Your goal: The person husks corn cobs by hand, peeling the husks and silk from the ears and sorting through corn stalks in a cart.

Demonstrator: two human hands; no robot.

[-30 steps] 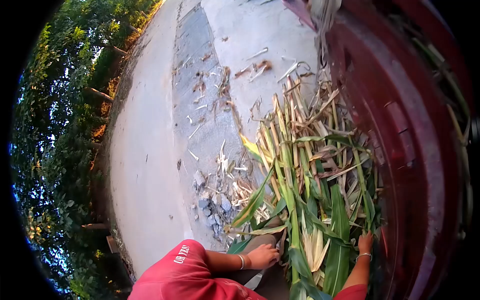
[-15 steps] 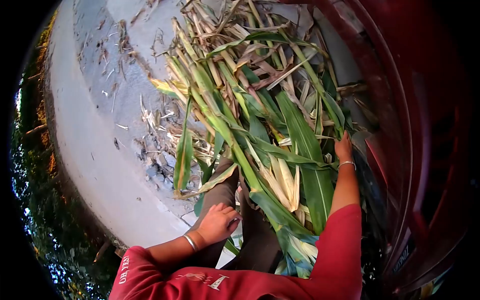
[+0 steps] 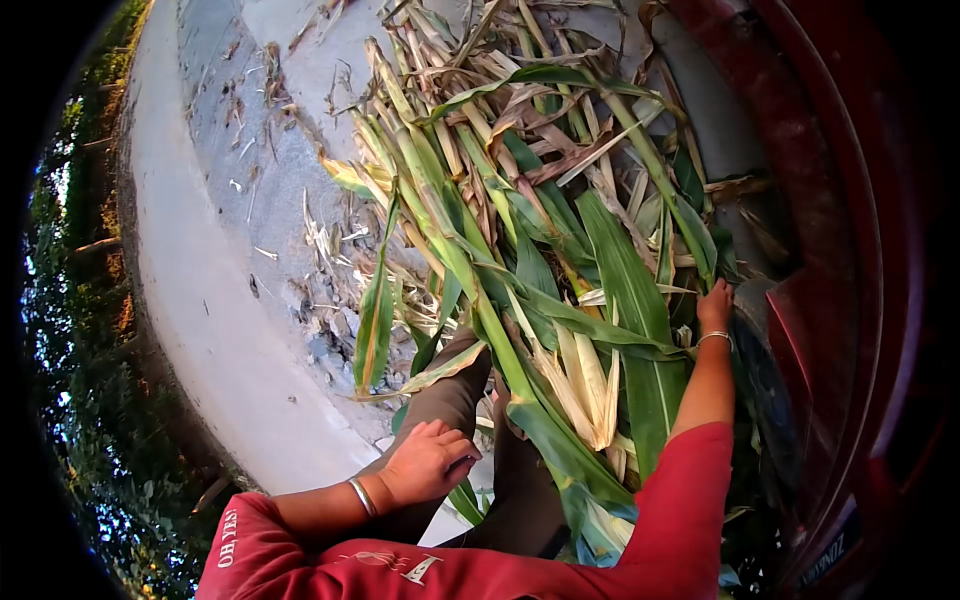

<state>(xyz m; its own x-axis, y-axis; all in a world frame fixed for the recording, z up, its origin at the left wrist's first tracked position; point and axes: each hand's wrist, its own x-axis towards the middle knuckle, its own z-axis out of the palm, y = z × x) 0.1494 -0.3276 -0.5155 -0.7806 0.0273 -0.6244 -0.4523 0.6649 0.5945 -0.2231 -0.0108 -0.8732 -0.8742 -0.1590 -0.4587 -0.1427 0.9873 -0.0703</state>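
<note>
My right hand [image 3: 715, 306], with a bangle at the wrist, is reached out to the right side of the pile. Its fingers are closed around the near end of a green corn stalk [image 3: 640, 140] and its leaves. My left hand [image 3: 430, 462] is curled loosely over my leg, palm side hidden; I cannot make out whether anything is in it. Between my arms a thick corn stalk [image 3: 460, 268] slants down towards my lap. Beside it are a broad green leaf [image 3: 628, 285] and a pale, opened corn husk [image 3: 588, 390].
A heap of dry stalks and leaves [image 3: 520, 100] stretches away ahead. Stones and husk scraps [image 3: 335, 325] lie left of it on the concrete ground [image 3: 200, 260]. A dark red machine body [image 3: 850, 200] curves close along the right. Greenery [image 3: 85, 430] borders the left.
The view has shifted, so the pile appears a little farther right and lower. My right hand keeps its place at the stalk end. My left hand stays curled over my leg.
</note>
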